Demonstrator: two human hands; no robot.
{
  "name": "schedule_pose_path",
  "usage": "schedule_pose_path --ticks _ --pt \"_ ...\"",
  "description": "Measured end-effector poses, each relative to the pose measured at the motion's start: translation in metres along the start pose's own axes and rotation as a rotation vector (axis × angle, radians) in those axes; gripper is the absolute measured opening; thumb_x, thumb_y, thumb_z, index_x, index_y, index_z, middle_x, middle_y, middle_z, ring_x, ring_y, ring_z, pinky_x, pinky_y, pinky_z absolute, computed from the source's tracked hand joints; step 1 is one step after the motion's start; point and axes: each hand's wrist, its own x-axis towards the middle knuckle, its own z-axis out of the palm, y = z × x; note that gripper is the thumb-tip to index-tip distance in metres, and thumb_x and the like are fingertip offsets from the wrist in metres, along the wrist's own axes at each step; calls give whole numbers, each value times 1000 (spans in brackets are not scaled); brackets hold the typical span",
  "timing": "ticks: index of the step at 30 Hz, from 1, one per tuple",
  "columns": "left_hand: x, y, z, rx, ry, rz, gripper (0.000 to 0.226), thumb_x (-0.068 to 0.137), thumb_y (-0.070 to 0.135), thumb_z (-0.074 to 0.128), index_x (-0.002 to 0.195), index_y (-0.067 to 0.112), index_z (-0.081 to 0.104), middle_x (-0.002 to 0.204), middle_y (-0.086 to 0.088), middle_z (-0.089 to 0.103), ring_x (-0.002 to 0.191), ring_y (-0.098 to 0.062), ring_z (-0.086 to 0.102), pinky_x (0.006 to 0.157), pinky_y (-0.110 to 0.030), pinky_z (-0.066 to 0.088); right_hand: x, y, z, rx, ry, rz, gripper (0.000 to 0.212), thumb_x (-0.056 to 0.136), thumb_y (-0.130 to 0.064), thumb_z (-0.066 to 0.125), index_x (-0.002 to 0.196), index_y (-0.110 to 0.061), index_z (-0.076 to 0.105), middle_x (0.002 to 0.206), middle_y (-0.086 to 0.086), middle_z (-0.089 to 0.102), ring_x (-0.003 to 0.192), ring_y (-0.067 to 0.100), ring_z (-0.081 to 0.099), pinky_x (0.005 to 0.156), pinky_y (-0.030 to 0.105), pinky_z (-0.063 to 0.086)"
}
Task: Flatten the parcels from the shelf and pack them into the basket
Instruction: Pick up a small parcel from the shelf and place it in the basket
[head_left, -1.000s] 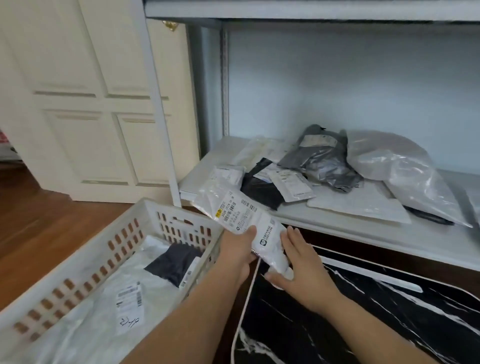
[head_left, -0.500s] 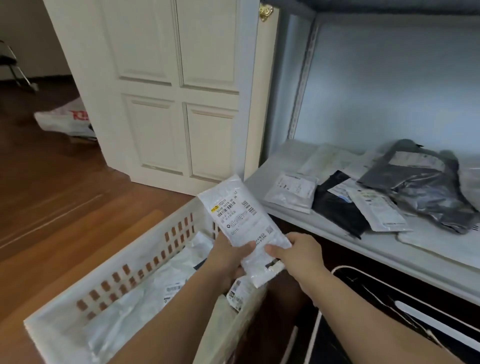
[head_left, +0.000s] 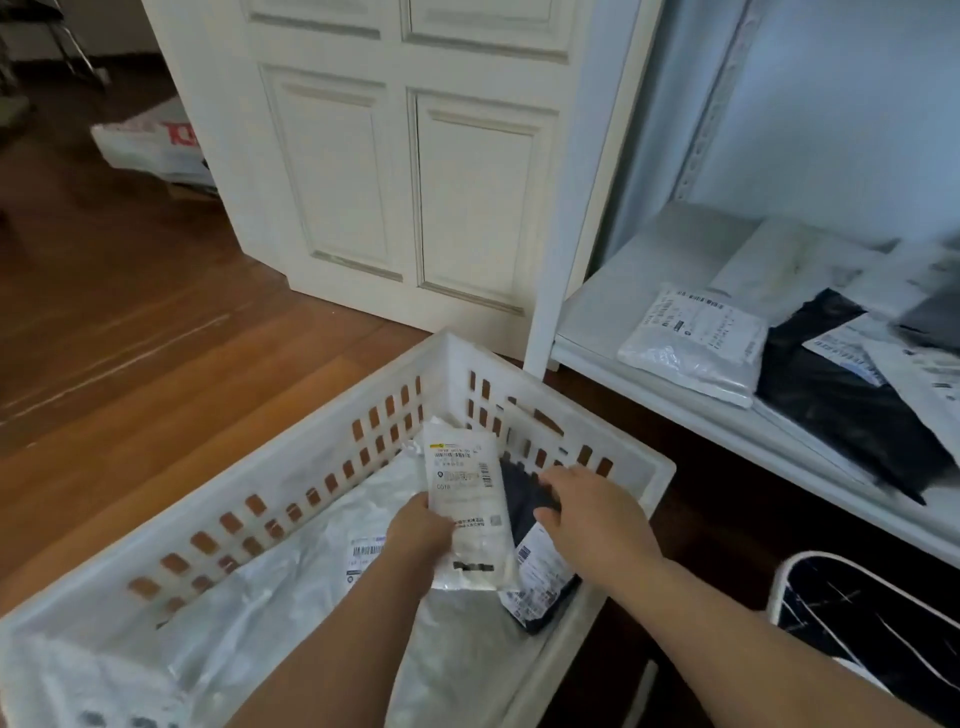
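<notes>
The left hand (head_left: 418, 535) grips the white labelled parcel (head_left: 465, 512) by its near edge, long axis pointing away, low inside the basket (head_left: 322, 457); the right hand (head_left: 592, 512) — fingers spread, holding nothing — touches the black parcel (head_left: 540, 582) beside it; more wait on the shelf (head_left: 623, 291).

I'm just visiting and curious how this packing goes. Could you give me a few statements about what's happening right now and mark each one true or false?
1. The left hand holds a white labelled parcel inside the basket. True.
2. The basket is made of dark wicker. False: it is white plastic with slotted walls.
3. The right hand is reaching up to the shelf. False: it is over the basket, by a black parcel lying there.
4. Parcels remain on the shelf. True: a white parcel and a black bag lie there.
5. The basket stands beside a wooden floor. True.
</notes>
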Motion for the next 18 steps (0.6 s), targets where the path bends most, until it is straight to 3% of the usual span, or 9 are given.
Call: schedule_pose_path --ticks 3,7,9,11,12,15,18 --pt "29 -1 -1 405 50 50 36 95 11 44 129 13 55 120 -9 63 105 -27 59 83 -32 49 7 5 20 -158 -101 -43 37 101 -35 43 136 -21 45 131 0 55 113 19 56 94 32 47" --pt "68 6 -9 695 47 -26 50 92 11 44 140 25 42 135 -8 53 123 -28 50 103 -41 42 22 10 37 -194 -180 -12 37 100 -39 45 131 -19 49 126 2 58 112 20 57 92 33 48" --pt "69 8 -7 883 208 -10 54 90 10 45 140 28 39 135 -10 51 127 -30 43 108 -44 33 33 8 39 -181 -204 -12 39 99 -39 46 132 -18 48 127 3 57 114 22 56 92 32 47" --pt "65 8 -2 1124 423 158 71 89 12 51 150 27 17 146 -15 34 136 -35 28 113 -50 22 41 6 42 -195 -217 -20 38 100 -38 45 131 -18 49 126 4 58 112 22 57 87 31 46" --pt "61 5 3 1228 437 265 82 90 15 53 152 26 2 154 -18 18 143 -39 15 115 -56 14 44 5 43 -213 -231 -27 37 100 -38 46 130 -18 49 125 3 58 112 21 57 85 29 45" --pt "58 -24 26 1378 160 419 80 99 35 42 148 30 -22 154 -12 -32 139 -38 -31 105 -72 -13 47 0 52 -281 -277 -46 32 100 -35 47 127 -18 51 123 3 57 109 22 58 77 29 43" --pt "68 -46 42 1265 -7 293 66 99 55 18 147 35 -23 147 -2 -43 134 -31 -41 100 -75 -17 47 -3 66 -316 -321 -44 23 100 -29 48 118 -17 55 117 4 59 102 22 60 70 30 42"
